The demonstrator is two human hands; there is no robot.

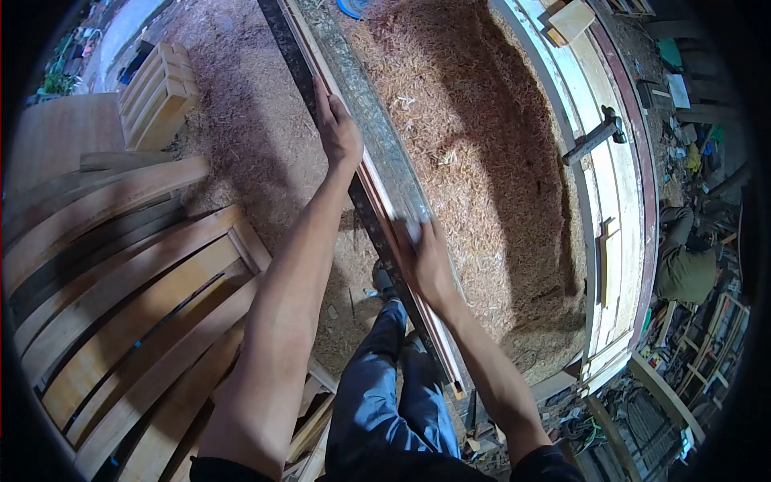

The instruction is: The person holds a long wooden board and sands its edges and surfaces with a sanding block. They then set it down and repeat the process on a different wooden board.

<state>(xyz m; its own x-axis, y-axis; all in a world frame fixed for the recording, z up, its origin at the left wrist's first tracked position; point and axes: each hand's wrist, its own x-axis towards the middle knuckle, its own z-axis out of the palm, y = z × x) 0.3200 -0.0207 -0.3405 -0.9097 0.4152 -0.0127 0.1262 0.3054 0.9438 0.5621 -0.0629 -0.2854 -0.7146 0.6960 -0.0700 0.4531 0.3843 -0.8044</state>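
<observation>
A long, narrow wooden strip (374,186) with a grooved edge lies lengthwise along a worn, dark-stained beam (353,76). My left hand (340,135) is closed on the strip at its upper part, fingers pointing up along its side. Lower down, my right hand (427,261) presses on the same strip, blurred by motion. A small pale piece (414,231) shows at its fingers; what it is I cannot make out. The strip's lower end (458,384) sticks out near my legs.
Wood shavings (474,161) cover the floor. A hammer (596,138) lies on pale boards (598,72) at right, near a wooden block (572,20). Wooden frames (136,321) are stacked at left below a slatted wooden piece (157,96). Another person (689,265) sits at far right.
</observation>
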